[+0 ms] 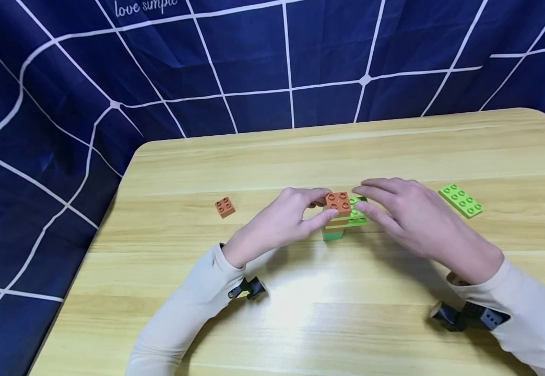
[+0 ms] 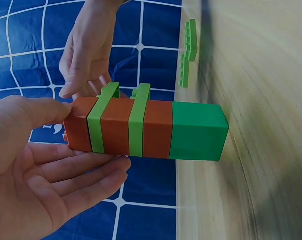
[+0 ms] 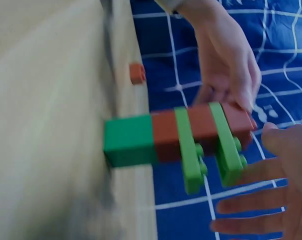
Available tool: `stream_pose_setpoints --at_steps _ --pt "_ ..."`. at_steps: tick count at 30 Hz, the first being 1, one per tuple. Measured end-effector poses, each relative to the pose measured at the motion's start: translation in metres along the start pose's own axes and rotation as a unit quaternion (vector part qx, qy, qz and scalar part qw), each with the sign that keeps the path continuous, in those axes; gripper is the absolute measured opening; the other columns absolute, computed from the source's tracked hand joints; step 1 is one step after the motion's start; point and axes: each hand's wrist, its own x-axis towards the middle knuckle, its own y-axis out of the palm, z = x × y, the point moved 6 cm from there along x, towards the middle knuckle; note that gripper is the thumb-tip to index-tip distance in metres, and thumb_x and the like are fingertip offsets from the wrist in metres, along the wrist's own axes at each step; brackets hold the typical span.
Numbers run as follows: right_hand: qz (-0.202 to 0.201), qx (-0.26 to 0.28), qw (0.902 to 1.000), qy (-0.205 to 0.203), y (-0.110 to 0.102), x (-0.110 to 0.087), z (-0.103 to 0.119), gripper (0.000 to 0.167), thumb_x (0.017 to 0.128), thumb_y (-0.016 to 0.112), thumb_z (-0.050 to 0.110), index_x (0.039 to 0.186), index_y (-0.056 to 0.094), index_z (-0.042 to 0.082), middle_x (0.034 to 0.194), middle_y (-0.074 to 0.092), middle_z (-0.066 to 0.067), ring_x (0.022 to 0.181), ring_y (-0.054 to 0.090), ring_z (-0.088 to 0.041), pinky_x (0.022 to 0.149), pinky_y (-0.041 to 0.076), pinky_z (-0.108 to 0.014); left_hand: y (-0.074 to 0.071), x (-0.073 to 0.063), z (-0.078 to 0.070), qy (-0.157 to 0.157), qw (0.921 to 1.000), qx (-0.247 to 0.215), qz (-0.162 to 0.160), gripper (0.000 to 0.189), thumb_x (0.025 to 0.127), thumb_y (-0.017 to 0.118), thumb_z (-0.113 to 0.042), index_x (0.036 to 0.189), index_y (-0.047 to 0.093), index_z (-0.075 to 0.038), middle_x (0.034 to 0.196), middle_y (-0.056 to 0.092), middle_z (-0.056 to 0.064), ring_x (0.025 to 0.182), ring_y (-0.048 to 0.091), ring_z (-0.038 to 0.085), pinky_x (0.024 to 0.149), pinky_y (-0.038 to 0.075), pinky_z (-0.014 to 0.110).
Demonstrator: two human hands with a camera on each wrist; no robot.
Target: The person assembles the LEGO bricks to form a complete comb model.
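A tower of toy building bricks stands on the table. At its foot is a dark green brick [image 2: 198,131]; above it, orange bricks alternate with two light green plates, whose studded ends jut out on the right. My left hand [image 1: 284,216] pinches the top orange brick [image 1: 338,203] between thumb and fingers. On the tower's other side my right hand [image 1: 415,219] holds nothing, its fingers spread beside the jutting upper plate [image 3: 227,150]. Whether a right fingertip touches that plate, I cannot tell. The lower plate [image 3: 188,155] shows below it.
A loose orange brick [image 1: 225,207] lies on the wooden table [image 1: 300,324] to the left. Over on the right lies a light green plate [image 1: 460,200] with studs upward. A dark blue cloth [image 1: 253,62] with white lines hangs behind the table and along its left side.
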Motion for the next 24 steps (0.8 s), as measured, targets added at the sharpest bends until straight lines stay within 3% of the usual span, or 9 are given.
stream_pose_setpoints --at_steps 8,14,20,24 --pt "0.054 -0.047 0.9948 0.073 -0.007 -0.004 -0.033 0.032 0.090 0.069 0.018 0.117 0.066 0.000 0.112 0.066 -0.022 0.104 0.062 -0.043 0.085 0.049 -0.059 0.000 0.000 -0.001 -0.006 0.9999 0.012 0.003 0.045 0.100 0.054 -0.028 0.131 0.054 0.005 0.119 0.066 0.013 0.111 0.063 0.020 0.098 0.047 0.023" --pt "0.109 -0.056 0.9872 0.102 0.005 -0.005 -0.053 0.038 0.090 0.069 0.020 0.119 0.064 -0.005 0.113 0.065 -0.027 0.104 0.060 -0.046 0.086 0.048 -0.061 0.000 -0.002 0.000 -0.004 0.9999 0.012 -0.003 0.044 0.099 0.055 -0.027 0.130 0.055 0.004 0.118 0.067 0.013 0.111 0.063 0.020 0.098 0.048 0.023" --pt "0.162 -0.082 0.9742 0.134 0.016 -0.012 -0.075 0.043 0.089 0.068 0.020 0.122 0.060 -0.007 0.110 0.064 -0.029 0.096 0.062 -0.045 0.076 0.051 -0.060 0.002 -0.002 0.001 0.007 0.9998 0.015 -0.008 0.042 0.099 0.055 -0.027 0.128 0.057 0.004 0.116 0.068 0.012 0.110 0.063 0.020 0.097 0.048 0.023" --pt "0.203 -0.100 0.9578 0.178 0.020 -0.019 -0.094 0.049 0.086 0.072 0.019 0.123 0.056 -0.009 0.102 0.064 -0.028 0.089 0.062 -0.042 0.069 0.052 -0.058 0.003 -0.002 0.002 0.010 0.9998 0.017 -0.006 0.040 0.099 0.055 -0.027 0.127 0.058 0.003 0.116 0.068 0.012 0.110 0.063 0.020 0.097 0.048 0.023"
